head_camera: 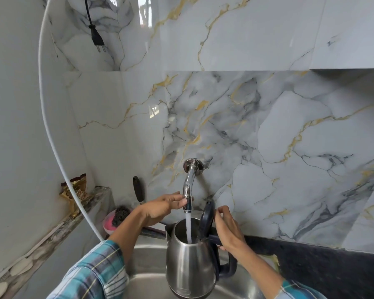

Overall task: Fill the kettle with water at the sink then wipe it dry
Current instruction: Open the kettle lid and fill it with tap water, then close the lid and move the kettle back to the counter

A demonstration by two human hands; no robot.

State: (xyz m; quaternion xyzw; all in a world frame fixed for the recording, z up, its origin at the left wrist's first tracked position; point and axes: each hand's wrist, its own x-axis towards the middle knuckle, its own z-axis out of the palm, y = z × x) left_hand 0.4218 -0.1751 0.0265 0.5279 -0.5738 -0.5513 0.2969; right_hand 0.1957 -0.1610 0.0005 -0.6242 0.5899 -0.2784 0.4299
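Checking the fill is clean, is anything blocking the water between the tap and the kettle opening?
Nothing visible. The stream falls straight from the tap into the open kettle; the lid is tipped up to the right, clear of it. The left hand is on the tap.

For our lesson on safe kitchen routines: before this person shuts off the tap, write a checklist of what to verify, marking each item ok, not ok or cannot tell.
1. Kettle lid is swung open, clear of the stream: ok.
2. Water stream falls inside the steel kettle mouth: ok.
3. Right hand grips the kettle handle: ok.
4. Left hand is on the tap, ready to close it: ok.
5. Water level inside the kettle: cannot tell, the interior is hidden.
6. Kettle is held over the sink, so spills drain: ok.
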